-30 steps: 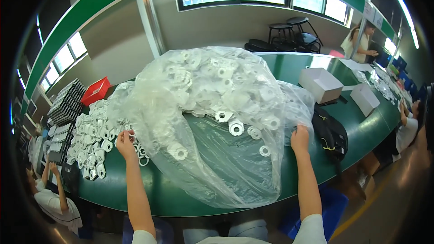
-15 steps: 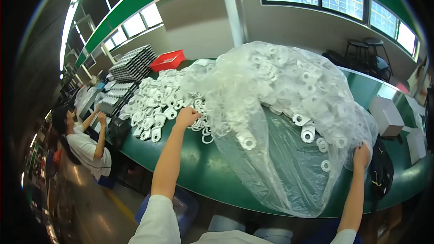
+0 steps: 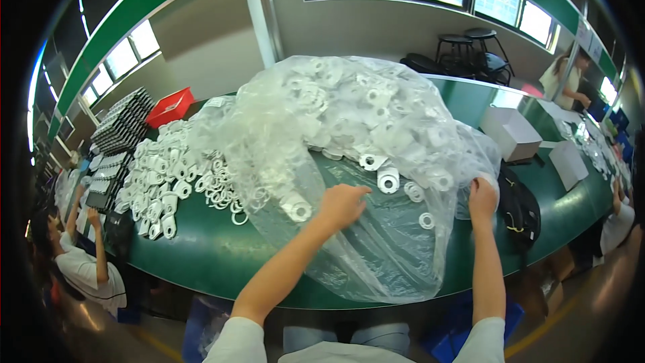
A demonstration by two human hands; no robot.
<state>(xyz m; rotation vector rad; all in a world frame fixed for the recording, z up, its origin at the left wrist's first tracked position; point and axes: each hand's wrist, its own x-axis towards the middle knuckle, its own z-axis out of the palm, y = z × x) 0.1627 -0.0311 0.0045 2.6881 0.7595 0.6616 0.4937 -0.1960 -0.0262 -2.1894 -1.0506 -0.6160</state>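
Observation:
A large clear plastic bag [image 3: 376, 262] lies spread across the green table, heaped with white plastic parts [image 3: 336, 87] that have round holes. My left hand [image 3: 344, 205] is over the bag's front part, its index finger stretched toward a white holed part [image 3: 388, 179]; no object shows in it, though the other fingers are partly hidden. On the right, my right hand [image 3: 482, 200] is closed on the bag's gathered edge. A loose white ring [image 3: 426, 220] sits near the bag's right side. Left of the bag are a pile of white tabbed parts [image 3: 161, 178] and several thin white rings [image 3: 218, 185].
A red bin [image 3: 169, 107] and stacked dark trays [image 3: 123, 121] stand at the far left. White boxes [image 3: 510, 133] and a black bag [image 3: 519, 208] are on the right. One co-worker [image 3: 84, 259] sits at left; others are at the right edge.
My left hand has moved right, from the thin rings to above the plastic bag. My right hand still holds the bag's edge. The view has turned right.

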